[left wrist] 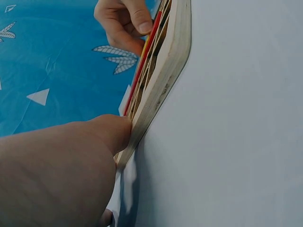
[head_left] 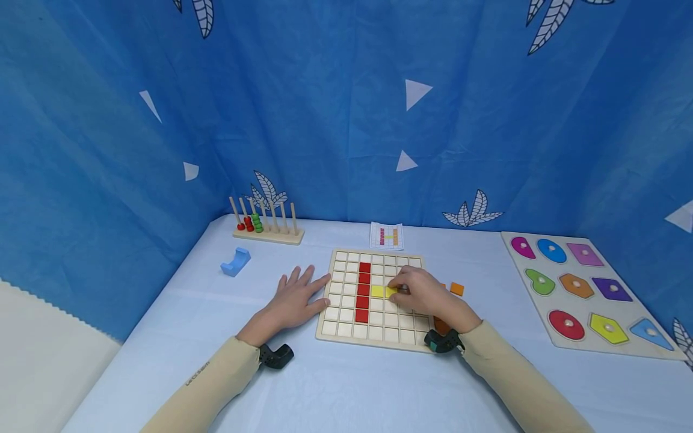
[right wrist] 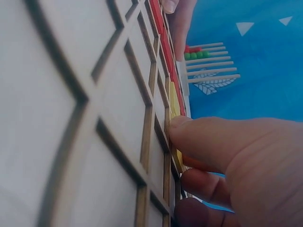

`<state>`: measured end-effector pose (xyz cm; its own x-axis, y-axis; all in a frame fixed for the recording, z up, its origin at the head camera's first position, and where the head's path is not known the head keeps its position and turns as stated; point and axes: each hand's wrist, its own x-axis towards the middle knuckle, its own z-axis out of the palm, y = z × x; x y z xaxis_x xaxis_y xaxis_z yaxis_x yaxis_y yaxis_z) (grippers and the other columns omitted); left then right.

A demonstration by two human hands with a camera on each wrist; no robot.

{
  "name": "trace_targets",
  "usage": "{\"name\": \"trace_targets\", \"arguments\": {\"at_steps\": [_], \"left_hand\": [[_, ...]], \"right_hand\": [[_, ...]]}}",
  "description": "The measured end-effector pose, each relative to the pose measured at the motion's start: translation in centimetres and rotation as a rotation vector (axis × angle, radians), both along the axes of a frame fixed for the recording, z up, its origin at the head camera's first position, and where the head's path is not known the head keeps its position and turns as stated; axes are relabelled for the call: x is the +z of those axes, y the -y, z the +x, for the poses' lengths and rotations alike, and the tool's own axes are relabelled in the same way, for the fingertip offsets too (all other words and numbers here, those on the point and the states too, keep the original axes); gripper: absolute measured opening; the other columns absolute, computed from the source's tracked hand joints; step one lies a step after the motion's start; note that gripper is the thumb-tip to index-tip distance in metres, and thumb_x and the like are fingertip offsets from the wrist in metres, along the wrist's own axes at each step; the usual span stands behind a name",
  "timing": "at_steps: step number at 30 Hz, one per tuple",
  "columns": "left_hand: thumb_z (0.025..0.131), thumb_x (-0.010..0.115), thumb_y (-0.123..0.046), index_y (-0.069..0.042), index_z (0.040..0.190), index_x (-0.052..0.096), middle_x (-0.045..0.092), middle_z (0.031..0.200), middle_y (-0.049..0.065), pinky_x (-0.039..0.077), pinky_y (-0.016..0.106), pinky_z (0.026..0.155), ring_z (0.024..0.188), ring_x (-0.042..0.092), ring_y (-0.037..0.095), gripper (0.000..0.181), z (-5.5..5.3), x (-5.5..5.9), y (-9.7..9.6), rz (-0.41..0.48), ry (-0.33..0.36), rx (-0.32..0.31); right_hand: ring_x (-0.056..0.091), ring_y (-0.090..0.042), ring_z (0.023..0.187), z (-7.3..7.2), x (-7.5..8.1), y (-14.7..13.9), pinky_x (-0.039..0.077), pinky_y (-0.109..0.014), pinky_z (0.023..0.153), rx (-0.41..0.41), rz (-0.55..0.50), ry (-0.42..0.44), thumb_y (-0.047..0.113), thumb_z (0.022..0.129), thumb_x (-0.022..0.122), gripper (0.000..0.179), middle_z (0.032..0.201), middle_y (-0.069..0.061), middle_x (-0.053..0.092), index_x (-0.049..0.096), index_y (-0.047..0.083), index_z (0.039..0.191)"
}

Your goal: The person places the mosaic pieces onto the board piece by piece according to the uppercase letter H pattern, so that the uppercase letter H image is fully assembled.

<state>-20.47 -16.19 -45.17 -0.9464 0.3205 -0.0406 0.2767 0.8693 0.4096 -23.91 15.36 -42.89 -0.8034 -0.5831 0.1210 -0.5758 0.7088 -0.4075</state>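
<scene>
So the right hand (head_left: 419, 288), a bit right of centre in the frame, has thumb and fingertips pinched on a flat square yellow tile (head_left: 390, 291). That tile's on the light wooden grid board (head_left: 376, 317), mid-frame, right beside a second square yellow tile (head_left: 377, 291). Just left of those two there's a straight column of five square red tiles (head_left: 363, 290).

Left hand (head_left: 295, 300) is left of centre, palm down, fingers spread apart, with the thumb touching the board's left edge.

A few square orange tiles (head_left: 457, 288) sit just past the board's right side, partly hidden by the right wrist, so no idea how many.

Behind the board, upper middle of the table, is a small white card with a printed coloured grid (head_left: 387, 236). Over on the left: a wooden peg abacus with red and green beads (head_left: 271, 233), and a light blue curved block (head_left: 236, 262) nearer the hand. Far right is a pale board of colourful knobbed shapes (head_left: 575, 325). All of it's on a white-covered table (head_left: 335, 391), blue patterned curtain (head_left: 303, 120) behind.
</scene>
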Motion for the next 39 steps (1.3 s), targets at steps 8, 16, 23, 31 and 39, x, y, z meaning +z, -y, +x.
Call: {"name": "trace_targets", "arguments": {"at_steps": [8,16,23,31,39], "left_hand": [[0.101,0.058,-0.041,-0.019,0.156,0.044,0.026,0.166,0.026,0.011,0.075,0.119,0.154,0.014,0.056,0.061,0.0,-0.2,0.0,0.001,-0.014,0.0],[0.102,0.056,-0.044,-0.022,0.158,0.041,0.023,0.168,0.024,0.009,0.074,0.12,0.155,0.011,0.054,0.062,0.0,-0.1,-0.1,-0.009,0.0,0.003],[0.102,0.056,-0.044,-0.022,0.158,0.041,0.022,0.168,0.024,0.009,0.074,0.12,0.155,0.011,0.053,0.062,-0.1,-0.1,-0.1,-0.009,0.006,0.004],[0.102,0.056,-0.045,-0.023,0.158,0.04,0.022,0.169,0.023,0.009,0.074,0.121,0.156,0.01,0.053,0.063,0.0,0.0,-0.1,-0.013,0.011,0.013],[0.101,0.056,-0.045,-0.022,0.158,0.04,0.023,0.168,0.024,0.009,0.074,0.12,0.155,0.011,0.054,0.063,0.1,0.1,-0.1,-0.016,0.002,0.01]], "right_hand": [[0.051,-0.009,0.078,0.0,-0.1,0.0,0.045,-0.023,0.067,-0.006,0.0,0.004,0.015,0.088,0.079,0.024,0.096,-0.002,0.068,0.079,0.005,0.11],[0.051,-0.009,0.078,0.1,-0.2,-0.4,0.045,-0.023,0.067,-0.016,0.003,-0.01,0.017,0.087,0.08,0.025,0.097,-0.002,0.07,0.079,0.006,0.11],[0.051,-0.009,0.075,0.3,-0.4,-1.6,0.045,-0.023,0.065,-0.009,-0.043,-0.004,0.016,0.09,0.077,0.023,0.095,-0.003,0.069,0.079,0.005,0.11],[0.05,-0.008,0.074,0.8,-0.1,-3.6,0.045,-0.022,0.064,-0.025,-0.082,0.014,0.015,0.092,0.075,0.023,0.091,-0.002,0.066,0.076,0.003,0.112],[0.051,-0.011,0.074,1.1,0.0,-5.6,0.046,-0.021,0.06,-0.123,-0.059,0.036,0.017,0.091,0.076,0.026,0.085,0.001,0.062,0.076,0.003,0.113]]}}
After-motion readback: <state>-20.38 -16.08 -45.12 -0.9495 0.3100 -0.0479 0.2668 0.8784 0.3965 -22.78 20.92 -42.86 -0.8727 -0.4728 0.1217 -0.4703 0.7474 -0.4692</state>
